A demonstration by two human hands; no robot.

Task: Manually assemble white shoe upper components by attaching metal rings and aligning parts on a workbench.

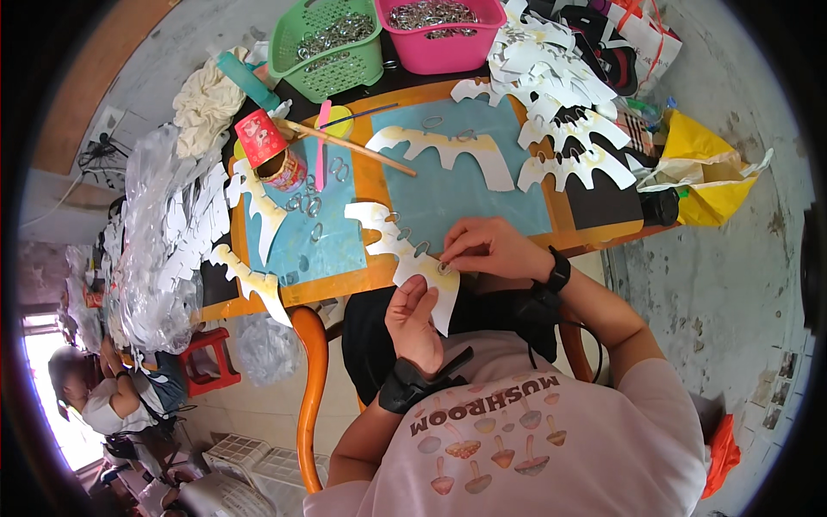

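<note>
Left hand (415, 320) nearest, palm up, fingers loosely curled, supporting lower end of white card cutout (405, 250) from beneath. Right hand (491, 248) pinching small metal ring (444, 268) against cutout. Cutout: long, scalloped edge, yellowish rim, rings along it, overhanging near edge of orange table (379, 185). Beyond: blue mat (457, 194), second cutout (448, 148), red paper cup (260, 138). Farthest: green basket (327, 47), pink basket (441, 39), both holding rings.
</note>
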